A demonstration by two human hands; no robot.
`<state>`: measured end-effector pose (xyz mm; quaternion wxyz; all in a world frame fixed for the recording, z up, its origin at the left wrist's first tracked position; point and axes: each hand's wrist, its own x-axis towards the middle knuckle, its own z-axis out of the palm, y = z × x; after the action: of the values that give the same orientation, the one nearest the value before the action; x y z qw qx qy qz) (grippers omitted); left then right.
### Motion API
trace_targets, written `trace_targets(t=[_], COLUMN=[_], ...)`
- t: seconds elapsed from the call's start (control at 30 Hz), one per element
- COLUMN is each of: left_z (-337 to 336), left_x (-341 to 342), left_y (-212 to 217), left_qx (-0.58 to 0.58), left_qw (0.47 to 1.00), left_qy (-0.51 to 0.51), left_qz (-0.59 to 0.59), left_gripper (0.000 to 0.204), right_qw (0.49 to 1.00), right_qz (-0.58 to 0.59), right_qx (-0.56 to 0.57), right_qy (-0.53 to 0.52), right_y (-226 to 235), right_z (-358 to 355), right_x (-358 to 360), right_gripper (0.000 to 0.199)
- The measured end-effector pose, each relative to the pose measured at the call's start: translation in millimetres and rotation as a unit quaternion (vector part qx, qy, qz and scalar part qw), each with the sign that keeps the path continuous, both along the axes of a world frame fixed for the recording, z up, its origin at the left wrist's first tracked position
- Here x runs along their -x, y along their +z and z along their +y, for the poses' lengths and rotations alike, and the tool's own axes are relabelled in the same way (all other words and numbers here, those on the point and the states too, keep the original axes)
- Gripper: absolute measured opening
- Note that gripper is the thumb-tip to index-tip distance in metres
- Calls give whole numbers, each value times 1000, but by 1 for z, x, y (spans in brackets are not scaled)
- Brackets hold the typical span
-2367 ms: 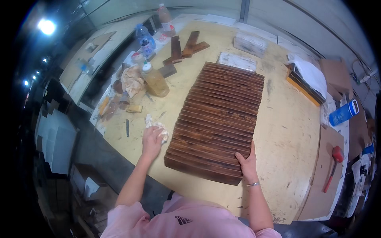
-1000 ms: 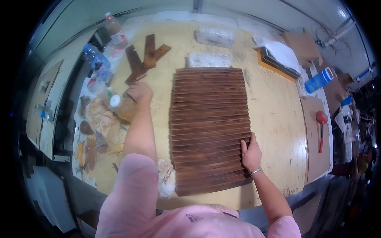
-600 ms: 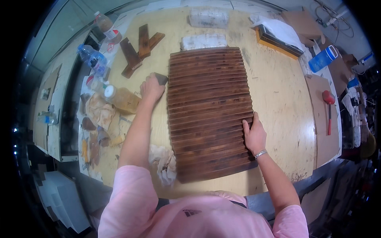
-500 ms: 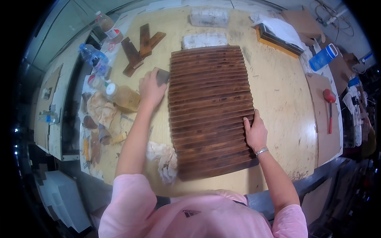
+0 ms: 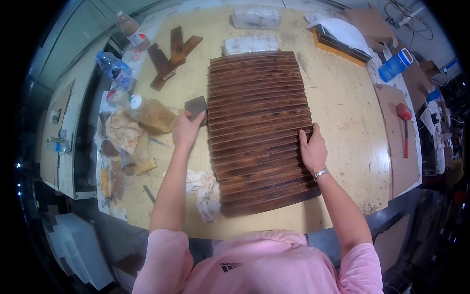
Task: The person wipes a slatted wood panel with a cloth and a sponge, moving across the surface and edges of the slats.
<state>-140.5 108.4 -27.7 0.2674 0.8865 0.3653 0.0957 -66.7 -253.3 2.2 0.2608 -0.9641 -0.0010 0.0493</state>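
Left hand (image 5: pixel 185 131) grips a dark sanding block (image 5: pixel 196 106) beside the slatted wooden panel (image 5: pixel 257 127); right hand (image 5: pixel 312 149) lies flat, fingers spread, on the panel's right edge; an amber bottle (image 5: pixel 149 112) stands left of the block.

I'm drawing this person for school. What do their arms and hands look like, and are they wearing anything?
Both arms are bare below short pink sleeves. The right hand has a silver bracelet at the wrist. The left hand wears nothing: no gloves, no rings I can make out.
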Motion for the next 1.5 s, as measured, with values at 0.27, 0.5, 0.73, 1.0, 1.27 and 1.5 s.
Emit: trace_targets(t=[0.27,0.5,0.73,1.0,1.27,1.5], left_z=[-5,2,-2,-14,-27,-51], left_x=[-21,-31,38,90,71,48], left_y=[-3,-2,45,66,68,51], left_qx=[-79,-153,-100,-129,-88,-22], left_qw=[996,976,965,879,881,887], left_qy=[-23,-125,-215,-456,-464,-456], left_qz=[29,95,-113,-59,-37,-74], left_gripper=[62,72,65,62,56,54], right_qw=[998,997,996,997,998,999], right_qz=[-31,-32,-39,-15,5,5], right_qx=[63,70,76,72,60,46], right_qy=[-4,-18,-1,-17,-23,-18], right_y=[-7,-11,-11,-3,4,2], right_z=[9,10,13,15,15,15], right_x=[-3,-3,-5,-4,-3,-6], right_gripper=[54,61,61,56,56,55])
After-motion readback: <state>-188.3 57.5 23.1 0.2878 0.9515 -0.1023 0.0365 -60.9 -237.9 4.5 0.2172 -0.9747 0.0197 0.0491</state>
